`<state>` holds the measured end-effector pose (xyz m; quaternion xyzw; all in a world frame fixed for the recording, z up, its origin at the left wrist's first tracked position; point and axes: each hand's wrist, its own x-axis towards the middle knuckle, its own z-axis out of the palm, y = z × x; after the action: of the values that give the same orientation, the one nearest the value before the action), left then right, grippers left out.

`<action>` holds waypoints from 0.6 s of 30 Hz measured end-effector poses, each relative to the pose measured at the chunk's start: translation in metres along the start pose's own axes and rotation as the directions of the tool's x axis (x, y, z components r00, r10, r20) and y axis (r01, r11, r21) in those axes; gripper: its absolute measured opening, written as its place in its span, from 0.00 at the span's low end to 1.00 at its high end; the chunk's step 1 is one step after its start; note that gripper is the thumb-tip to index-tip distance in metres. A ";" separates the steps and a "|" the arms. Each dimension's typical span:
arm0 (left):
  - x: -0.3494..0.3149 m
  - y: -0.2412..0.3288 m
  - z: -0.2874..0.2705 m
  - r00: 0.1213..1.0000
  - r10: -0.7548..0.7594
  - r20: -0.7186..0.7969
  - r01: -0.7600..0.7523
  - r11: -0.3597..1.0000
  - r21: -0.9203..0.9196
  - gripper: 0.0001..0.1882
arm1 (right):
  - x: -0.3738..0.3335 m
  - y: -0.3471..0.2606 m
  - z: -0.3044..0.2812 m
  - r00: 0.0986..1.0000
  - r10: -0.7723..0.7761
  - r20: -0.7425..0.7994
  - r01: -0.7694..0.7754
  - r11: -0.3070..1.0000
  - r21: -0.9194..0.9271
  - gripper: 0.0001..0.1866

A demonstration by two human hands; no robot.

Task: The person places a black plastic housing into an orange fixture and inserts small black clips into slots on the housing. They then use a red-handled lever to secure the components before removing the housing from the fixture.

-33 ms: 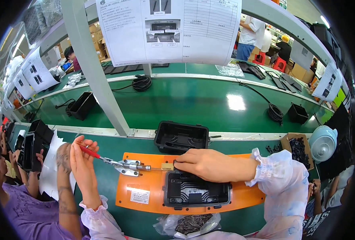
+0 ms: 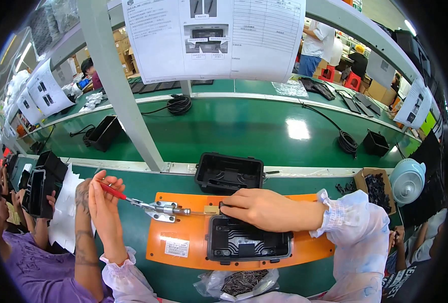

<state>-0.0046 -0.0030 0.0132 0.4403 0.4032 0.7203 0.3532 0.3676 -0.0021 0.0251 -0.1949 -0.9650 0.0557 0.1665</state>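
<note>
My left hand (image 2: 107,212) is closed on the red handle (image 2: 113,191) of a metal toggle clamp (image 2: 167,211). The clamp is fixed to an orange board (image 2: 191,237), and its rod points right toward a small brass-coloured block (image 2: 211,209). Beside that block, an open black plastic box (image 2: 249,247) lies on the board, ribbed inside. My right hand (image 2: 269,208) reaches over the box's far side, fingers bent and gripping its far left corner; the fingertips are partly hidden. Whether a small part sits under them I cannot tell.
Behind the board stands another open black box (image 2: 229,174). A plastic bag of small dark metal pins (image 2: 244,283) lies in front. At right are a carton of black parts (image 2: 378,189) and a pale blue fan (image 2: 408,181). A co-worker's tattooed arm (image 2: 85,242) is close at left.
</note>
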 end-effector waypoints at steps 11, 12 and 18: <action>0.007 -0.009 -0.022 0.997 -0.036 0.064 0.041 0.996 -0.074 0.20 | -0.013 -0.019 0.005 1.000 0.015 0.008 -0.013 0.988 -0.155 0.25; 0.008 -0.011 -0.023 0.998 -0.043 0.055 0.048 0.995 -0.087 0.20 | -0.014 -0.020 0.007 1.000 0.014 0.009 -0.013 0.988 -0.156 0.25; 0.003 -0.015 -0.026 0.995 -0.077 -0.059 0.067 0.986 -0.149 0.20 | -0.005 -0.027 0.010 0.999 0.017 -0.044 -0.024 0.986 -0.166 0.22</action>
<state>-0.0270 -0.0011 -0.0063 0.3745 0.3760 0.7487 0.3973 0.3589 -0.0291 0.0193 -0.2193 -0.9605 -0.0276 0.1694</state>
